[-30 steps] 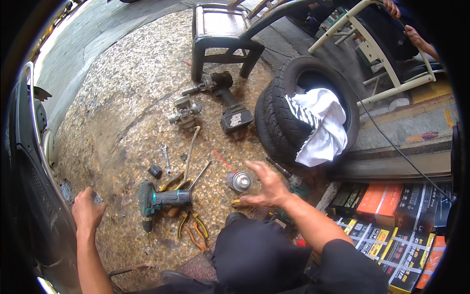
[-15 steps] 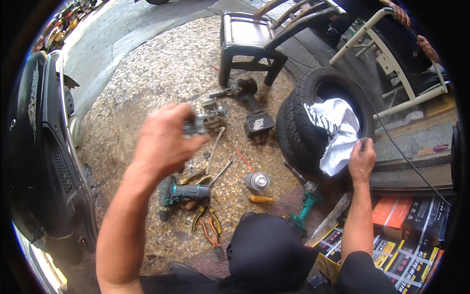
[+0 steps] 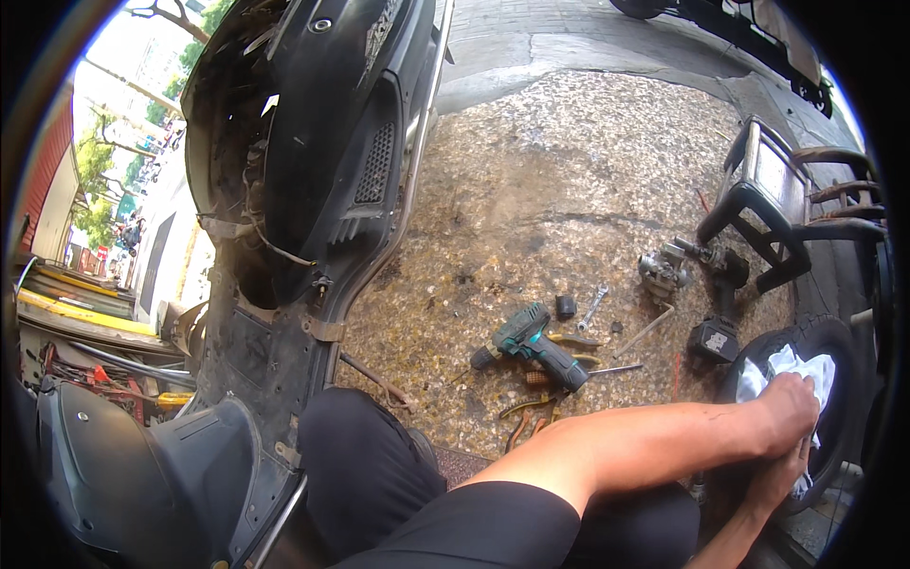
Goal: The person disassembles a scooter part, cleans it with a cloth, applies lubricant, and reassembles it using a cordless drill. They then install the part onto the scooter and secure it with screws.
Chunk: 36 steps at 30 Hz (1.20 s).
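At the lower right both hands meet on a crumpled white cloth (image 3: 783, 364), which lies over the opening of a black tyre (image 3: 770, 343). My left hand (image 3: 791, 410), its arm stretched across my body, has its fingers closed on the cloth. Just below it, my right hand (image 3: 779, 477) grips the lower part of the cloth, its fingers partly covered by the left hand. Whether anything is wrapped inside the cloth cannot be made out.
On the pebbled floor lie a teal-black drill (image 3: 531, 343), pliers (image 3: 517, 410), a wrench (image 3: 594, 307), a black cylindrical piece (image 3: 566, 306), a carburetor (image 3: 664, 273) and an impact wrench (image 3: 722, 294). A stripped black scooter (image 3: 318, 171) stands left, a wooden chair (image 3: 754, 204) far right.
My view has swung to the left. My left hand has left the floor near the carburetor and joined my right hand at the cloth, where it now grips too.
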{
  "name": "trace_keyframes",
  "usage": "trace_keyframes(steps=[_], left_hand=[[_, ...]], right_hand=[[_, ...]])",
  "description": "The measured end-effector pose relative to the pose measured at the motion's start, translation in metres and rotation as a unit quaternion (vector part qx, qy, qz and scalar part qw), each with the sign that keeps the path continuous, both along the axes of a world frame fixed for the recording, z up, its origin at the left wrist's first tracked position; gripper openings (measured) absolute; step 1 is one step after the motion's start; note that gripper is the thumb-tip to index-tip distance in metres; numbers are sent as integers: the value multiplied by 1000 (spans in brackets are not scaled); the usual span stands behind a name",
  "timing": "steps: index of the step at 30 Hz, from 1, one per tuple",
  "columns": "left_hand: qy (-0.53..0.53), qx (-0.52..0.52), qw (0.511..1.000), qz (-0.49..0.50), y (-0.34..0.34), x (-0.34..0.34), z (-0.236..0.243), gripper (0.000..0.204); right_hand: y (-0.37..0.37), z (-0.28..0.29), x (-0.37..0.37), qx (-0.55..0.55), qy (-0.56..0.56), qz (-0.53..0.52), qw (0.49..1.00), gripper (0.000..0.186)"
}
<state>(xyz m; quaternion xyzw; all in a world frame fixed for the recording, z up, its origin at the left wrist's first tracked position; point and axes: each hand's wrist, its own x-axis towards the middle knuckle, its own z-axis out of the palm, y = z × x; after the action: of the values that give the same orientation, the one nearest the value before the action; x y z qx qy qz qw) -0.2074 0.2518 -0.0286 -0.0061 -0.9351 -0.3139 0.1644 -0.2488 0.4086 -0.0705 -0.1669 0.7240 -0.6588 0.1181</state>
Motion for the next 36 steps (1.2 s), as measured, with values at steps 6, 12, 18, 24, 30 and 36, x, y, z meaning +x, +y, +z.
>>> trace_keyframes(steps=[6,12,18,24,30,36], left_hand=[[-43,31,999,-3,2,-4,2,24],[29,-80,996,-1,9,-1,-12,25],[92,-5,996,8,14,9,-14,21],[-94,252,963,-23,-10,7,4,18],[-8,222,973,-63,-3,22,16,16],[6,239,970,-45,-63,84,46,34]], right_hand=[[22,-16,0,4,-30,-63,998,39],[17,-12,2,-130,-120,102,979,37],[33,-6,-13,-241,-302,178,905,40],[40,-17,-22,-139,-201,-16,970,45],[41,-17,-11,-62,-80,-72,992,52],[39,57,-37,-75,36,-135,987,49]])
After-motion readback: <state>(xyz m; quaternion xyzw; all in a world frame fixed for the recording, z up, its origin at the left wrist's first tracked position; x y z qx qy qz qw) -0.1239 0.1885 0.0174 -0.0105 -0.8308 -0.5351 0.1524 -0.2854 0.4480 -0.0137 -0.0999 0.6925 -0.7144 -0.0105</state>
